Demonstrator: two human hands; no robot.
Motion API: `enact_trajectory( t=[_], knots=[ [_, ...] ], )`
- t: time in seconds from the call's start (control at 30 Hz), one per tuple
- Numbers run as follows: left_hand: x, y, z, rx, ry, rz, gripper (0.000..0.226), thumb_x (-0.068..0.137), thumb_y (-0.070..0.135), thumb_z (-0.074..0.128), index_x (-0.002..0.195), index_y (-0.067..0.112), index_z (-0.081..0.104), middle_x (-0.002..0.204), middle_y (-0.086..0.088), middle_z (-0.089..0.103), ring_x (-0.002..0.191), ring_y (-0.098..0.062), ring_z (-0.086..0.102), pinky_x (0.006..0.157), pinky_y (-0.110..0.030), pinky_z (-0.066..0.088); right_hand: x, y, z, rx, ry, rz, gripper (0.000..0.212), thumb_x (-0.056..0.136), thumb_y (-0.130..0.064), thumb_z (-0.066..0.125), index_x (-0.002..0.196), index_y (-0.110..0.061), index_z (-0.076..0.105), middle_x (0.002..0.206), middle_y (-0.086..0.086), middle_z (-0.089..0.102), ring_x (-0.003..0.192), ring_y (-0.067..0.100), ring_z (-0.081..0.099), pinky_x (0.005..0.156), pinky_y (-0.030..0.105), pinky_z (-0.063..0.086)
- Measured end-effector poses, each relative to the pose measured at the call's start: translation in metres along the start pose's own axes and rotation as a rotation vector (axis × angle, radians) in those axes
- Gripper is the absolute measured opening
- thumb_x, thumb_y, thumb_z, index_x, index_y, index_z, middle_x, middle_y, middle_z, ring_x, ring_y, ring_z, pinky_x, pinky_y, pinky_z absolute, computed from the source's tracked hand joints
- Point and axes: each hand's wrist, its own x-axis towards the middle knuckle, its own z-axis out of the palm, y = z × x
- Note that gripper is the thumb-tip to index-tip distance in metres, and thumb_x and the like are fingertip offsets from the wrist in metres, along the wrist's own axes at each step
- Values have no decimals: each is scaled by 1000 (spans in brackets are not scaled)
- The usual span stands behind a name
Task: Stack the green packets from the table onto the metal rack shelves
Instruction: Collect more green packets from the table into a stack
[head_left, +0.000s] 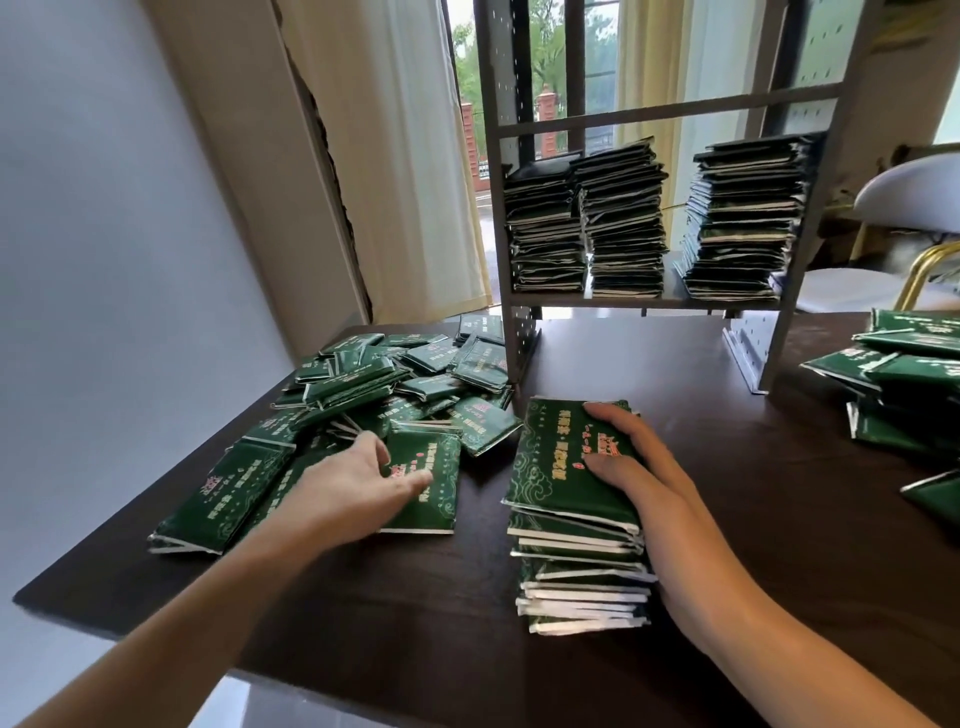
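A tall stack of green packets (561, 483) stands on the dark table (447, 613) in front of me. My right hand (639, 467) rests on its top and right side, fingers and thumb wrapped over the top packet. My left hand (358, 488) reaches over a loose green packet (431, 467) at the edge of a scattered heap of packets (363, 389), thumb touching its face. The grey metal rack (524, 332) stands at the table's back. Its shelf holds three tall stacks of packets (623, 218).
More green packets (904, 379) lie piled at the table's right edge. A white chair with gold legs (909, 208) stands behind the rack on the right. A white wall and curtain (405, 156) close the left side. The rack's upper shelf (670, 111) shows no packets.
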Motion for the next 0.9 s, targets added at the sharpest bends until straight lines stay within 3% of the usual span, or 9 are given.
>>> enact_trajectory(
  t=[0.1, 0.2, 0.3, 0.37, 0.43, 0.5, 0.6, 0.77, 0.9],
  knots=[
    [-3, -4, 9, 117, 17, -45, 87, 78, 81, 57, 140, 24, 36, 133, -2, 62, 120, -25, 59, 95, -34, 48, 0, 1, 0, -5, 3, -6, 35, 96, -12, 57, 112, -40, 70, 114, 1, 71, 93, 24, 75, 67, 30, 57],
    [-1, -3, 14, -31, 2, -23, 92, 70, 73, 73, 138, 23, 36, 119, -2, 69, 109, -24, 65, 93, -35, 51, 0, 1, 0, -10, 7, -16, 35, 97, -11, 56, 114, -39, 69, 107, -1, 75, 92, 24, 75, 71, 33, 56],
    [-1, 1, 10, -402, -44, -22, 79, 66, 37, 92, 127, 21, 45, 82, 0, 67, 69, -15, 67, 75, -33, 55, -1, 0, 0, -18, 15, -21, 34, 97, -13, 55, 115, -39, 69, 108, -1, 75, 95, 23, 74, 76, 35, 56],
    [0, 3, 6, -519, 28, 12, 67, 67, 12, 91, 121, 18, 52, 88, -4, 63, 75, -16, 66, 77, -36, 58, -1, 0, 0, -5, 12, -17, 34, 98, -11, 54, 118, -35, 68, 106, 0, 75, 92, 22, 75, 67, 27, 58],
    [0, 5, 0, -648, 108, 47, 62, 69, -2, 85, 119, 17, 55, 96, -9, 65, 87, -23, 68, 84, -46, 59, -2, -1, -1, 13, 2, -7, 34, 98, -8, 54, 120, -31, 67, 106, 2, 75, 87, 20, 75, 60, 21, 56],
    [-3, 10, -10, -786, 165, 105, 54, 75, -10, 77, 118, 15, 56, 98, -11, 69, 87, -24, 71, 79, -44, 61, -2, -3, 0, 20, -7, -3, 34, 98, -8, 53, 122, -29, 66, 107, 2, 74, 86, 18, 75, 58, 19, 55],
    [-5, 20, -25, -949, 223, 215, 40, 84, -7, 71, 117, 13, 60, 99, -9, 74, 84, -21, 75, 68, -34, 62, -3, -2, 0, 9, -10, -2, 34, 99, -9, 53, 122, -30, 66, 103, -2, 76, 88, 20, 75, 59, 20, 55],
    [-10, 38, -55, -955, 313, 369, 25, 89, 4, 71, 110, 16, 70, 97, 0, 78, 83, -14, 75, 70, -26, 60, -1, -1, -1, -8, 5, -6, 34, 98, -10, 54, 120, -32, 67, 109, 1, 74, 92, 22, 74, 63, 22, 56],
    [-15, 57, -86, -848, 205, 504, 22, 89, 11, 71, 108, 22, 73, 99, 2, 78, 89, -13, 75, 76, -25, 56, 1, -1, -1, 6, 4, 3, 34, 97, -10, 56, 119, -33, 68, 115, 3, 72, 93, 22, 75, 63, 23, 56]
  ],
)
